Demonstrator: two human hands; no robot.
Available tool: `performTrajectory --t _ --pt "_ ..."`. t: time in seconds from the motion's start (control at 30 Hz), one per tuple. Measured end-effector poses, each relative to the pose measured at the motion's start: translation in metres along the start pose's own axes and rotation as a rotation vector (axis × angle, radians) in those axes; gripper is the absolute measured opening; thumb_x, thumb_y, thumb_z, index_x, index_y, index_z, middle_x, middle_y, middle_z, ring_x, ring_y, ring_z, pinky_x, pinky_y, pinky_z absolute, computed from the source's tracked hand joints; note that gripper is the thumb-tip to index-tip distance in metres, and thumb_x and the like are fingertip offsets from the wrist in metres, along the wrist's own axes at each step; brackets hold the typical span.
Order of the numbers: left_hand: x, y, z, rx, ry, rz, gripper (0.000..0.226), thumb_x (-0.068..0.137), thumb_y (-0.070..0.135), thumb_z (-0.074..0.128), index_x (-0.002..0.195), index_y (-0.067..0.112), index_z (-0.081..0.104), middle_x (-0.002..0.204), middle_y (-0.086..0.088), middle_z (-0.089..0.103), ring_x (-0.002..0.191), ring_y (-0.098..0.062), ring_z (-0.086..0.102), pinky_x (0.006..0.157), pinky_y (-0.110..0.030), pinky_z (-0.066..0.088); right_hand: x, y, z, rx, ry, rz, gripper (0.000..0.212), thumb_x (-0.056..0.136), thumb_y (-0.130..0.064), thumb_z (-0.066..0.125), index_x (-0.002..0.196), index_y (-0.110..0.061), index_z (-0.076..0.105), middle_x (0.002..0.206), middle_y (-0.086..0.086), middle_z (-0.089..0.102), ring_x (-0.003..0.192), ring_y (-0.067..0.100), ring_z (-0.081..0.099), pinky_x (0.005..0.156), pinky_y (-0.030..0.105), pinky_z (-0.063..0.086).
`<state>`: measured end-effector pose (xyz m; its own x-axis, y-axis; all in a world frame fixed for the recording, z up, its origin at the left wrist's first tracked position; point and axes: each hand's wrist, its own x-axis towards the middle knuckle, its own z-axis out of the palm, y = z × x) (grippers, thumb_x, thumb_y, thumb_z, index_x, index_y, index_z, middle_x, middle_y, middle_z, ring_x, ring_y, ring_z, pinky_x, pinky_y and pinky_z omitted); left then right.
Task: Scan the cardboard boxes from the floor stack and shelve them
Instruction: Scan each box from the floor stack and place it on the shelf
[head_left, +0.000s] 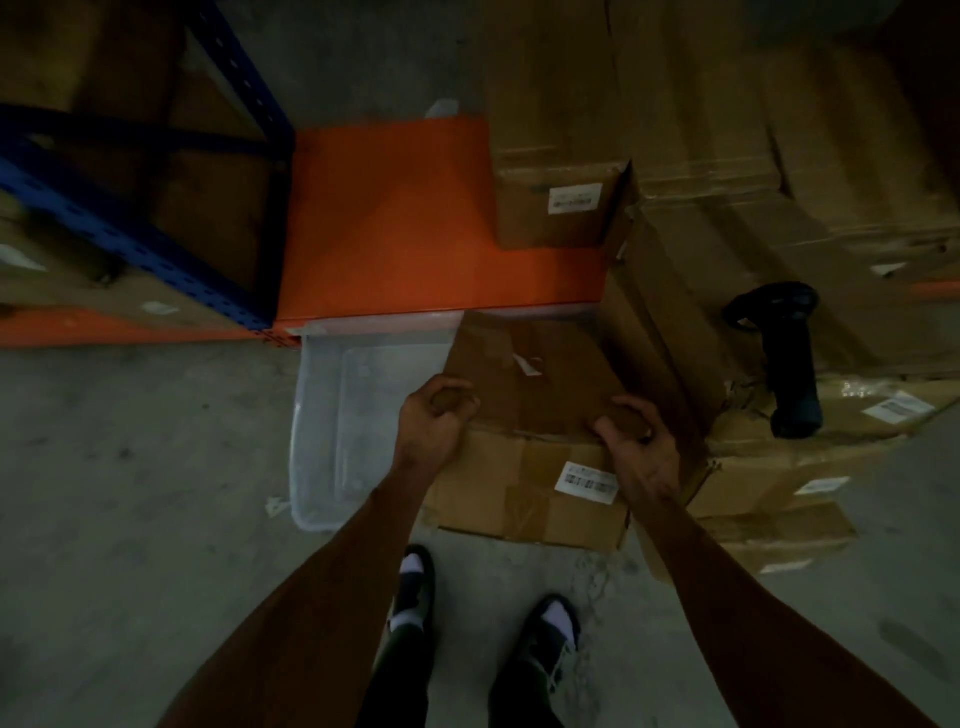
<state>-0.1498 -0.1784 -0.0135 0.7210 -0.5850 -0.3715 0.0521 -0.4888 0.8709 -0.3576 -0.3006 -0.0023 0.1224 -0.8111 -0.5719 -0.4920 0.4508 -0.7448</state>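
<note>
Box dead ahead, 12 o'clock, long axis across body — left hand and right hand each grasping near top edge; orange shelf beyond at 12.

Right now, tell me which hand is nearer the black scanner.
Right. The right hand grips the cardboard box just left of the black scanner; the left hand holds the box's far side.

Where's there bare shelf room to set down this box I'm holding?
The orange shelf is bare between the blue upright on its left and the small labelled box at its right. Right of that it is crowded: stacked boxes, with the black scanner lying on one. Both hands, left hand and right hand, grip the held box.
</note>
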Motion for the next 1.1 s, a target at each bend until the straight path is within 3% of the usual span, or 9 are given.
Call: performTrajectory --t 0.17,0.33,0.47,0.53,0.63,0.77,0.87,0.97,1.1 --pt "-0.031 0.086 -0.046 -0.042 0.073 0.014 0.022 0.074 0.019 0.077 0.095 0.015 0.073 0.095 0.0 0.074 0.089 -0.014 0.068 0.076 -0.025 0.053 -0.053 -0.077 -0.015 0.012 -0.054 -0.113 0.035 0.083 -0.032 0.078 0.117 -0.033 0.068 0.119 -0.009 0.055 0.106 0.013 0.05 0.082 0.026 0.041" --pt "-0.07 0.157 -0.094 -0.075 0.081 0.096 0.023 0.076 0.026 0.076 0.098 0.022 0.072 0.111 -0.001 0.069 0.102 -0.015 0.062 0.086 -0.028 0.051 -0.117 -0.148 -0.04 -0.008 -0.053 -0.246 0.033 0.083 -0.04 0.077 0.114 -0.039 0.066 0.118 -0.007 0.056 0.1 0.013 0.052 0.067 0.017 0.039" --pt "-0.104 0.211 -0.129 -0.111 0.043 0.167 0.019 0.079 0.022 0.076 0.098 0.021 0.072 0.109 0.002 0.069 0.102 -0.015 0.063 0.089 -0.031 0.052 -0.18 -0.192 -0.06 0.037 0.023 -0.345 0.033 0.082 -0.036 0.079 0.113 -0.034 0.068 0.099 -0.016 0.058 0.096 0.014 0.056 0.078 0.026 0.046" --pt "-0.123 0.24 -0.145 -0.143 0.005 0.202 0.017 0.079 0.02 0.076 0.095 0.021 0.072 0.106 0.001 0.07 0.099 -0.015 0.064 0.085 -0.031 0.053 -0.214 -0.21 -0.072 0.054 0.077 -0.395 0.031 0.083 -0.036 0.079 0.112 -0.034 0.068 0.095 -0.019 0.056 0.094 0.014 0.058 0.075 0.027 0.046" --pt "-0.151 0.277 -0.168 -0.148 -0.019 0.28 0.016 0.078 0.018 0.077 0.092 0.021 0.072 0.102 0.002 0.071 0.096 -0.013 0.065 0.081 -0.027 0.051 -0.26 -0.227 -0.085 0.061 0.154 -0.452 0.03 0.08 -0.042 0.078 0.108 -0.04 0.068 0.108 -0.004 0.061 0.1 0.019 0.058 0.084 0.034 0.052" --pt "-0.194 0.322 -0.199 -0.109 -0.06 0.404 0.016 0.077 0.02 0.077 0.093 0.019 0.072 0.093 0.01 0.068 0.085 -0.003 0.06 0.068 -0.017 0.044 -0.328 -0.243 -0.101 0.123 0.257 -0.521 0.032 0.076 -0.047 0.078 0.106 -0.043 0.068 0.124 0.004 0.061 0.113 0.027 0.058 0.097 0.046 0.052" --pt "-0.226 0.351 -0.218 -0.115 -0.109 0.482 0.026 0.068 0.033 0.071 0.09 0.019 0.071 0.086 0.013 0.068 0.078 0.0 0.06 0.065 -0.014 0.044 -0.376 -0.256 -0.116 0.172 0.326 -0.583 0.027 0.082 -0.033 0.079 0.108 -0.034 0.07 0.116 0.002 0.06 0.107 0.024 0.058 0.091 0.039 0.051" --pt "-0.253 0.378 -0.231 -0.143 -0.147 0.532 0.029 0.063 0.036 0.068 0.087 0.019 0.07 0.084 0.008 0.069 0.078 -0.01 0.063 0.067 -0.021 0.047 -0.415 -0.267 -0.134 0.176 0.399 -0.668 0.026 0.085 -0.028 0.078 0.109 -0.028 0.07 0.113 0.002 0.062 0.098 0.02 0.059 0.079 0.033 0.048" --pt "-0.28 0.415 -0.245 -0.157 -0.171 0.618 0.025 0.06 0.04 0.07 0.081 0.026 0.07 0.089 0.007 0.071 0.086 -0.011 0.065 0.072 -0.024 0.048 -0.454 -0.285 -0.151 0.181 0.496 -0.724 0.036 0.07 -0.055 0.071 0.104 -0.043 0.068 0.111 0.003 0.064 0.104 0.027 0.059 0.087 0.045 0.055"
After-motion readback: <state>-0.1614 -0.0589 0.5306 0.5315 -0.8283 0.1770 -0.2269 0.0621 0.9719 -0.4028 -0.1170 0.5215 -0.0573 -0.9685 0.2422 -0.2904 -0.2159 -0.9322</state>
